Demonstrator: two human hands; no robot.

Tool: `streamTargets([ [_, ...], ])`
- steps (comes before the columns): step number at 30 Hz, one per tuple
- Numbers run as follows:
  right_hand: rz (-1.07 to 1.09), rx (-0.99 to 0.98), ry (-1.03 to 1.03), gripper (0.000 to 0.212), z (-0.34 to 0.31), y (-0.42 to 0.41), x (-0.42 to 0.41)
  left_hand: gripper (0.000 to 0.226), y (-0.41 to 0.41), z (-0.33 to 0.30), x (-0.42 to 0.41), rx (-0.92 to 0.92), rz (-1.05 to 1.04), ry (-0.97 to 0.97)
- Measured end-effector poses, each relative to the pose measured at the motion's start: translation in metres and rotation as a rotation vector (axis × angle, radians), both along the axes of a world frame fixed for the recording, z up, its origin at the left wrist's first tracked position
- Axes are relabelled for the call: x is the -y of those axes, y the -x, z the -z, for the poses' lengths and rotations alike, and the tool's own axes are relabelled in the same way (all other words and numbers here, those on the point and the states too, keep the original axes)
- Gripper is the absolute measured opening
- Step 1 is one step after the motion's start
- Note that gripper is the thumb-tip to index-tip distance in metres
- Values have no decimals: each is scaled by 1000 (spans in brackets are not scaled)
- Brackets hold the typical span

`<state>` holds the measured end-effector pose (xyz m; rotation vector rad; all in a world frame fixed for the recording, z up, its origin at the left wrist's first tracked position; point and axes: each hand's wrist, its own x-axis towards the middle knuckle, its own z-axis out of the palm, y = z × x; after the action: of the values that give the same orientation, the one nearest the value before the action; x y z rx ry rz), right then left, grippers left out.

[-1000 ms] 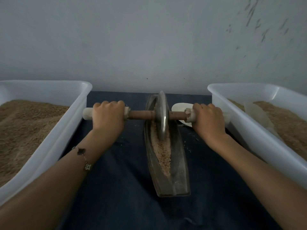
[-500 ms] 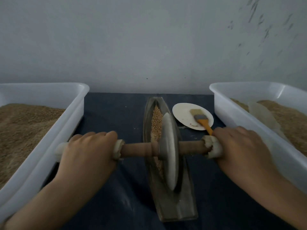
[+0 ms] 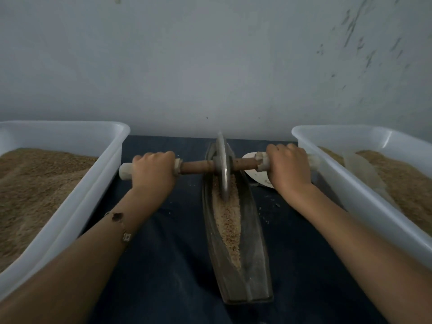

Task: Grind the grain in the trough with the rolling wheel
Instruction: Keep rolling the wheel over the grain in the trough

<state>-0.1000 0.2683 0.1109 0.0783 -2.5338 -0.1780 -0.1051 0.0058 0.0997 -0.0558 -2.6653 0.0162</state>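
A narrow boat-shaped metal trough (image 3: 254, 265) lies lengthwise on the dark cloth in the middle. Coarse tan grain (image 3: 228, 220) fills its groove. The metal rolling wheel (image 3: 223, 167) stands upright at the trough's far end, its rim down in the grain. A brown wooden axle (image 3: 196, 166) runs through the wheel, with pale wrapped ends. My left hand (image 3: 153, 170) grips the left end of the axle and my right hand (image 3: 288, 167) grips the right end, both arms stretched forward.
A white plastic tub (image 3: 98, 183) of brown grain stands at the left, and another white tub (image 3: 339, 181) of grain at the right. A white plate (image 3: 258, 177) lies behind my right hand. A grey wall closes the back. Crumbs dot the dark cloth (image 3: 168, 253).
Half a second ago the wheel was at the near part of the trough. Both hands have pushed it away to the far end, hiding the brush on the plate.
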Motion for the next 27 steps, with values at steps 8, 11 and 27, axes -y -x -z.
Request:
streamTargets([
  [8,-142,-51,-78,44,-9,-117,-9,34,-103,8,18,-20,236,-54],
  [11,-170,-24,-86,47,-13,-134,-15,42,-124,4,24,11,282,-50],
  [27,-4,19,74,16,6,22,-7,18,7,-9,-9,2,-49,47],
])
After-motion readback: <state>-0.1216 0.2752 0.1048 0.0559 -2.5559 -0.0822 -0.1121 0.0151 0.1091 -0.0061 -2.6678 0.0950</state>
